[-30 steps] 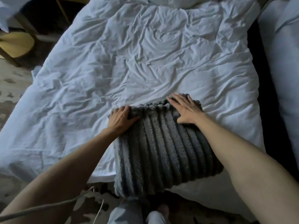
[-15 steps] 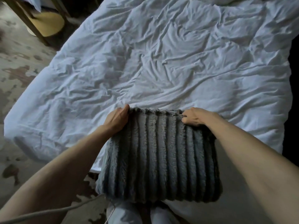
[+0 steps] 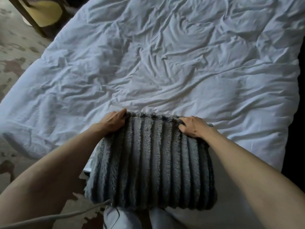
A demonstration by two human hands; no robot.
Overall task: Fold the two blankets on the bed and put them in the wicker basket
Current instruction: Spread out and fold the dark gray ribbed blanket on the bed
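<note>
While one blanket (image 3: 151,162) is folded, left hand (image 3: 113,123) and right hand (image 3: 193,128) grip it.

We see a big white cover (image 3: 165,63) spread wide, full of wrinkles and little folds. To the left of it is the floor (image 3: 14,52), pale with brown blotches all over. In the top left corner there is a yellow seat (image 3: 47,12) with a dark wooden leg (image 3: 28,17) slanting across in front of it; it looks a bit blurry. A grey cord (image 3: 49,218) runs across the bottom left corner, over the floor. At the very bottom we see light trousers (image 3: 122,219). Down the right edge, beside the white cover, there is a dark strip (image 3: 302,113), too dark to tell what it is.
</note>
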